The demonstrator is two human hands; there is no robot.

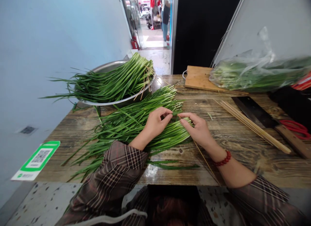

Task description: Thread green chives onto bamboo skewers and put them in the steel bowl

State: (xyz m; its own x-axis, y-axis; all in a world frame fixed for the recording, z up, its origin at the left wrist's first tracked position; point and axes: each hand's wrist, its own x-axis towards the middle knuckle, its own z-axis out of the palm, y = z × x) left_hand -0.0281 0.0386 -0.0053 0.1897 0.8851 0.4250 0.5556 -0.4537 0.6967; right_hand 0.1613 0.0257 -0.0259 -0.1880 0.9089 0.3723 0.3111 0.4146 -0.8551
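Loose garlic chives lie across the table, their pale cut ends to the right and green leaves to the left. My left hand rests over them, thumb and forefinger pinched near the pale ends; what sits between those fingertips is too small to make out. Just to its right, my right hand is closed on a thin bamboo skewer. The skewer slants from under that hand toward the table's front edge, and its tip shows by the thumb and forefinger. A few chives touch the right fingertips.
A metal basin at the back left holds more chives with skewers through them. Rightward lie a bundle of skewers, a cleaver, red-handled scissors, and a cutting board beside bagged greens. A QR-code card sits front left.
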